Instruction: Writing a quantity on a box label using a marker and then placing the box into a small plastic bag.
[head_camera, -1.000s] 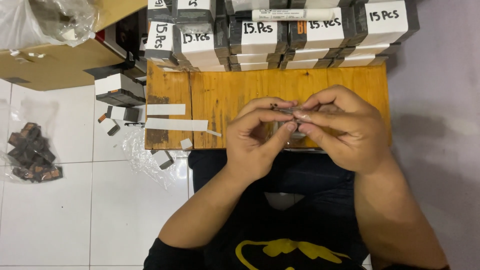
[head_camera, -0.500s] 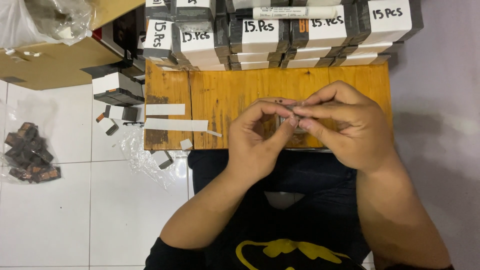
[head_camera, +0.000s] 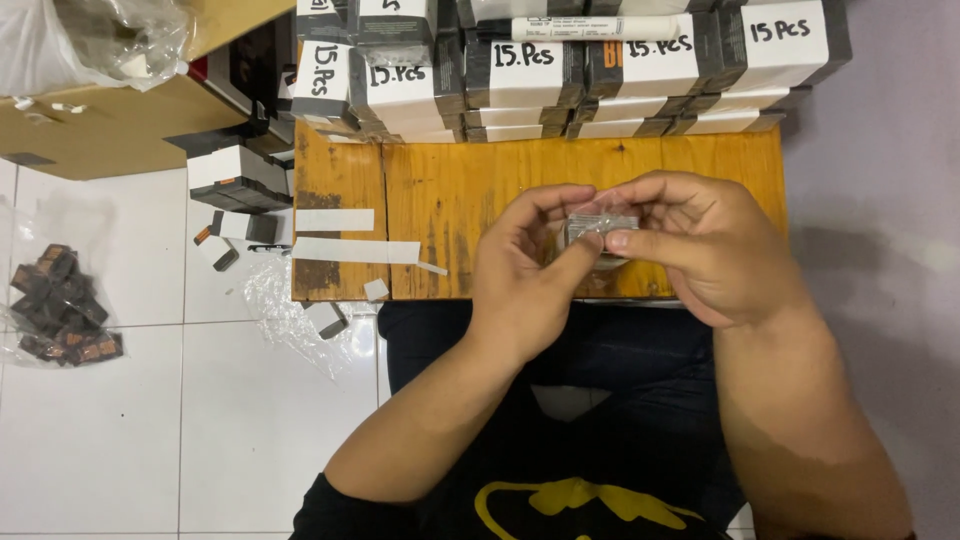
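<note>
Both forearms are angling in from six o'clock, the left hand (head_camera: 525, 275) and right hand (head_camera: 700, 250) pinching a small clear-wrapped packet (head_camera: 597, 226) between curled fingertips above the wooden surface (head_camera: 440, 200).

Two white paper strips (head_camera: 334, 220) lie on one wooden board (head_camera: 450, 190), one marker (head_camera: 600, 28) above.

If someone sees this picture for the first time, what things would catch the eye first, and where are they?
First come the left hand and right hand, meeting over the near edge of the wooden board and pinching a small clear-wrapped packet between the fingertips. Behind them, stacked dark boxes with white labels line the board's far edge. On the white floor at far left lies a clear bag of small dark pieces.
</note>
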